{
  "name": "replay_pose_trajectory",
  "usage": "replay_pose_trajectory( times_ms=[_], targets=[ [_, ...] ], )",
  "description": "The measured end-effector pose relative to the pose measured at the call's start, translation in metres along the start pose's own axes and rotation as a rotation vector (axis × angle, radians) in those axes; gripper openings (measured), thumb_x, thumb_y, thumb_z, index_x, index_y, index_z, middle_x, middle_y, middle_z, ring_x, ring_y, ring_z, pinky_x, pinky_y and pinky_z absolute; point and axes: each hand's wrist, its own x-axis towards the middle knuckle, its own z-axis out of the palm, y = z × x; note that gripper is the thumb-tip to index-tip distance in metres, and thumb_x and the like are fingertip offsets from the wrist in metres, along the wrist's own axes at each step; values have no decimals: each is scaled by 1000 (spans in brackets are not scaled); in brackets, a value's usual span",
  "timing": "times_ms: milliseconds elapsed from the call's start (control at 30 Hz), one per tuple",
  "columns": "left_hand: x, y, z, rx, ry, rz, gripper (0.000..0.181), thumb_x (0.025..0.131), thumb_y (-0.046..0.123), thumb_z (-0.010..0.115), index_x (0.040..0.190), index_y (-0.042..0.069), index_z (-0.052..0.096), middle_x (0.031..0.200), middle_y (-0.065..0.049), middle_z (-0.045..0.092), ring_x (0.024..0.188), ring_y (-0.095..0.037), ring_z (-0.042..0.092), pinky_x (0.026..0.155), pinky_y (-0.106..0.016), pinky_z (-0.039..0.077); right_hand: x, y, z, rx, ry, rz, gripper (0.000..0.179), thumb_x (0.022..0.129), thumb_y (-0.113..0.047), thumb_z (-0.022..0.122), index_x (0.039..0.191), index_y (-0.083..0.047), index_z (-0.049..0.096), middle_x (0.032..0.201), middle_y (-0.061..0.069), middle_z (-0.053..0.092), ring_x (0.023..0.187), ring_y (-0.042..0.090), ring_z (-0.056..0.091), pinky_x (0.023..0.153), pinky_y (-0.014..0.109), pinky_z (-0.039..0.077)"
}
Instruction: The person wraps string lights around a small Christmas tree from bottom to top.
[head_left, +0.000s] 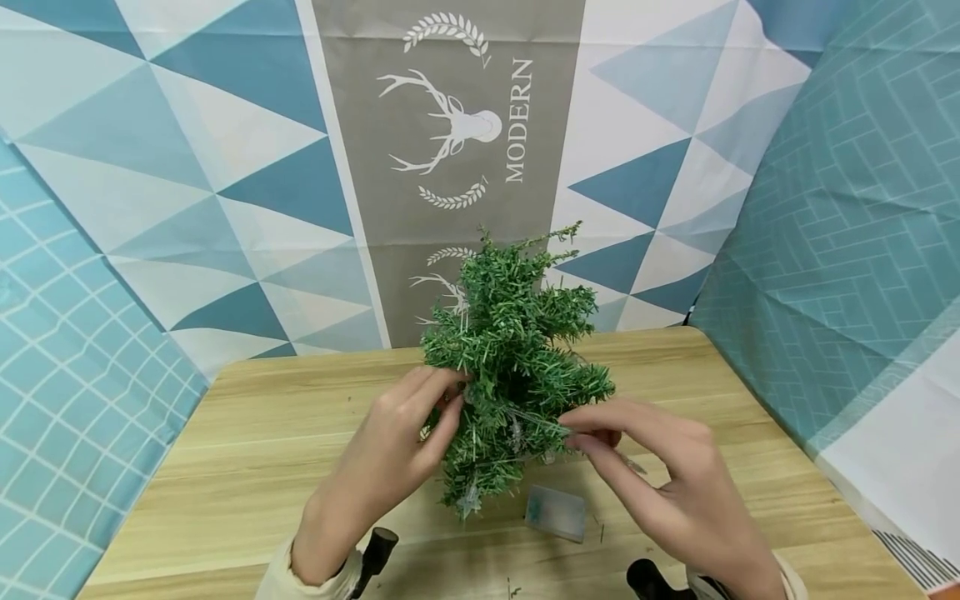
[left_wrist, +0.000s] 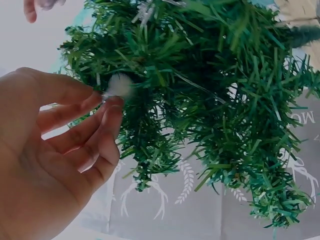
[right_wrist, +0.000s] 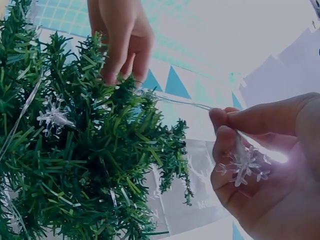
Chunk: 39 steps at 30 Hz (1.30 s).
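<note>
A small artificial Christmas tree [head_left: 517, 333] stands on the table with a clear-wired string of snowflake lights on its branches. At its left side my left hand [head_left: 401, 437] pinches a small clear piece of the light string; a whitish blurred blob [left_wrist: 120, 86] shows at those fingertips in the left wrist view. My right hand [head_left: 667, 467], at the tree's lower right, pinches the thin wire [right_wrist: 182, 102] between thumb and forefinger. That wire runs taut toward the tree. A snowflake light [right_wrist: 245, 165] hangs from it against the curled fingers. Another snowflake light [right_wrist: 55, 116] lies among the branches.
A translucent plastic box [head_left: 555, 512] lies on the wooden table [head_left: 262, 467] in front of the tree. Small green needle bits are scattered near it. Patterned cloth [head_left: 465, 125] hangs behind, with blue tiled sheets [head_left: 67, 358] at the sides.
</note>
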Motion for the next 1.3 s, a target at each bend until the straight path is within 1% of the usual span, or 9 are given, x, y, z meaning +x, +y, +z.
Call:
replay_pose_trajectory(
  times_ms=[167,367,533,733,833,933,1067,1200,1300],
  targets=[
    [0,-1,3,88,29,-17,19,84,11,55,102,7,59,95,-1,55,82,-12,50,65,-22,45,-2,8,-1,156,53,-81,21,81,10,57,101,7,60,91,10,63,78,15,56,66,20,43],
    [2,-1,6,146,31,-23,21,82,13,58,102,6,57,99,-3,53,87,-16,48,71,-29,43,-9,23,0,349,180,-151,20,76,19,56,96,20,55,89,20,61,79,26,57,68,29,46],
    [1,-1,8,145,14,-20,23,83,14,58,103,6,56,96,-3,54,86,-16,48,76,-30,43,-13,33,0,386,302,-162,18,73,22,54,91,24,53,85,26,60,76,30,59,69,32,49],
    [0,-2,10,161,17,-29,26,83,15,57,107,6,52,94,-3,55,84,-16,49,76,-31,43,-6,28,-1,370,447,-84,18,73,24,51,91,25,51,85,25,60,74,25,62,66,25,50],
    [1,-2,11,177,20,-24,24,84,15,57,105,7,52,90,-2,54,79,-16,48,74,-31,43,-4,28,-2,395,491,-78,17,72,26,50,90,25,51,82,25,60,71,25,62,62,25,49],
    [2,-2,12,182,35,-2,18,84,14,56,102,9,55,84,0,52,74,-15,45,69,-29,41,-4,27,-2,411,498,-81,17,72,26,49,89,25,51,80,25,61,70,26,61,60,25,49],
    [3,-2,14,177,50,45,17,85,11,54,102,10,59,84,1,53,74,-15,45,65,-28,40,-5,27,-3,413,458,-64,17,73,25,49,90,25,51,81,25,61,72,26,61,61,25,49],
    [3,-2,17,176,66,73,17,86,9,51,100,10,60,86,0,55,77,-15,49,72,-30,44,-5,26,-3,391,385,-35,20,74,24,50,94,24,50,84,24,61,75,25,62,62,25,49],
    [3,-2,18,145,117,85,11,85,7,53,94,7,59,85,-1,56,78,-15,51,76,-30,45,-3,25,-3,345,332,-19,21,75,23,52,96,24,51,86,23,61,77,24,62,62,25,48]
  ],
)
